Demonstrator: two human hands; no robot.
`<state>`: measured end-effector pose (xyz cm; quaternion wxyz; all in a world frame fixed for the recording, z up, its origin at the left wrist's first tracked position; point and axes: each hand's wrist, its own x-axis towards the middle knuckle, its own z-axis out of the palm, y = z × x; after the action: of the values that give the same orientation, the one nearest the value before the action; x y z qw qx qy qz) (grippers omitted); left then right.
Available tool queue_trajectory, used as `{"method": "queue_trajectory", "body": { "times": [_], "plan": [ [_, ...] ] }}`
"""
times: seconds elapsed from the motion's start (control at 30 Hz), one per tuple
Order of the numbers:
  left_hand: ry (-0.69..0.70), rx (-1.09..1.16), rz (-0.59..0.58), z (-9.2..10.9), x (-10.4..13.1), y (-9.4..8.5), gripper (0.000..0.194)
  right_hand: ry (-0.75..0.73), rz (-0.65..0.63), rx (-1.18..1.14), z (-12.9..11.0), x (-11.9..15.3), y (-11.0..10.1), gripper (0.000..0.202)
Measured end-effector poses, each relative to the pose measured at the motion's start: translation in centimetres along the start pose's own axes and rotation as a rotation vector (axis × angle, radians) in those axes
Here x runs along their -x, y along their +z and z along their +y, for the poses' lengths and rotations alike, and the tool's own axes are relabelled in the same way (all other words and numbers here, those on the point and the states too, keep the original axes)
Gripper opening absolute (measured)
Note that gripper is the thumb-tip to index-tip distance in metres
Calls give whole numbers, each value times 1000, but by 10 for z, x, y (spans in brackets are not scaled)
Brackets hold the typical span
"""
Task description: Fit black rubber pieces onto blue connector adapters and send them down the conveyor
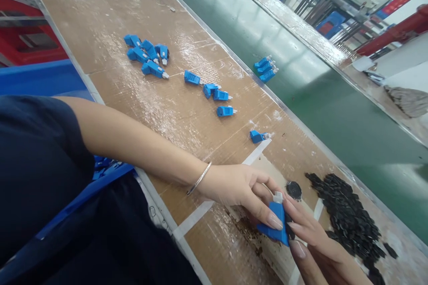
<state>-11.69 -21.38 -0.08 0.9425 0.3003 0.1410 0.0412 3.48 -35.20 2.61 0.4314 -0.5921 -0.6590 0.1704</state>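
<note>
A blue plastic part (274, 230) with a translucent white tip (277, 197) is held between my two hands over the front of the work table. My left hand (239, 189), with a silver bangle at the wrist, is closed, thumb and fingers gripping the part from its left side. From the right, my right hand (321, 245) pinches a small black piece (289, 227) against the part's side; the fingers cover much of that piece, so its seating cannot be made out. A round black disc (294, 190) lies just beyond my fingertips.
Loose black pieces (349, 213) form a heap on the right. Similar blue parts (147, 53) lie farther up the cardboard-covered table (160, 116), and three blue parts (265, 69) sit on the green conveyor belt (310, 84). A blue bin (43, 78) stands at the left.
</note>
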Motion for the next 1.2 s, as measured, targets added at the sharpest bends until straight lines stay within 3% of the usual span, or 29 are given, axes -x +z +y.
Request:
{"method": "queue_trajectory", "body": {
  "times": [0.3,0.47,0.53,0.6,0.7,0.77,0.83,0.93,1.07,1.2],
  "plan": [
    [17,-23,79,2,2,-7,44,-335,-60,288,24,5,13,54],
    [43,-182,74,14,6,-4,40,-277,-128,260,20,12,18,54],
    [125,-447,23,25,10,-1,36,-234,-70,273,20,11,14,48],
    [284,-1014,47,40,13,0,32,-224,-29,360,25,4,3,45],
    [490,-2040,306,65,15,-10,46,-185,50,551,49,-18,-27,30],
    [456,-2432,493,81,15,-24,57,-159,106,614,72,-36,-46,20],
    [384,-2572,645,94,15,-39,63,-171,45,659,96,-54,-57,19],
    [343,-2601,810,108,22,-59,60,-183,-93,702,126,-74,-57,13],
    [285,-2616,836,113,33,-77,47,-185,-192,728,152,-84,-49,8],
    [226,-2599,874,112,32,-85,33,-185,-195,732,161,-82,-52,17]
  ]
}}
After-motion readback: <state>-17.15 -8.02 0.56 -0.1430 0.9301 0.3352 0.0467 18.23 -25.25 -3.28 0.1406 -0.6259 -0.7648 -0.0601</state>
